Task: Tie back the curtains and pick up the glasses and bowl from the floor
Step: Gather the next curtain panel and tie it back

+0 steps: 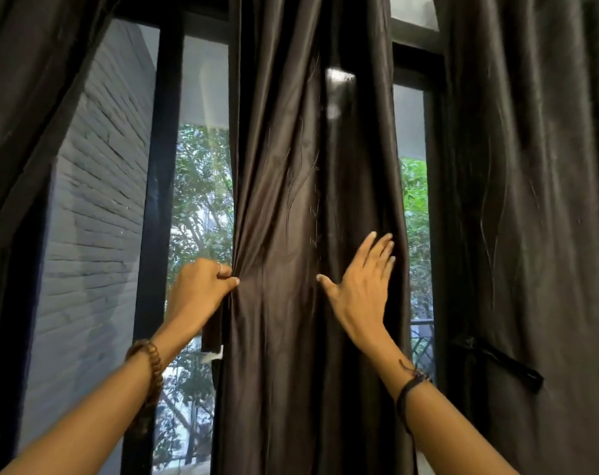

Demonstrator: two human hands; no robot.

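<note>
Three dark curtains [301, 200], two hands [202, 289], two wrist bracelets [152, 361], one tieback strap [500, 363]

I see the middle curtain [298, 234] hanging right in front of me, before the window [202, 200]. My left hand [198, 289] holds its left edge. My right hand [363, 286] lies flat on its right side. Another curtain [531, 234] hangs to the right, with a tie strap [500, 363] low on it. A third curtain [27, 97] hangs far left, up high. Behind the glass on the left stands a brick wall [99, 217]. Trees [202, 186] are far off behind the window.
</note>
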